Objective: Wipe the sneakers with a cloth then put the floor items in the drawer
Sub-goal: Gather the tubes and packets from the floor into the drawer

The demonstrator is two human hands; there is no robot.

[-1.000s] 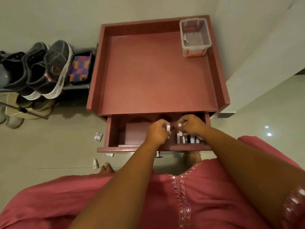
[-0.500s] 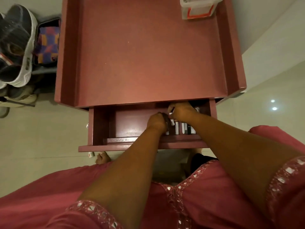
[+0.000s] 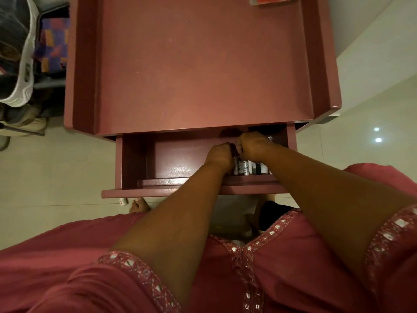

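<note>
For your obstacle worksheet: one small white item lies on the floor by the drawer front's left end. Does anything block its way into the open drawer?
Nothing visible does. The white item lies on open floor beside a bare foot, and the drawer is open with its left part bare. Both hands are busy over the small bottles at the right.

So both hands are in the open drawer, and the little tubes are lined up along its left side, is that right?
Not quite. Both hands, left and right, are in the open drawer, but the tubes are lined up on its right side; the left part is bare. The head view shows this.
</note>
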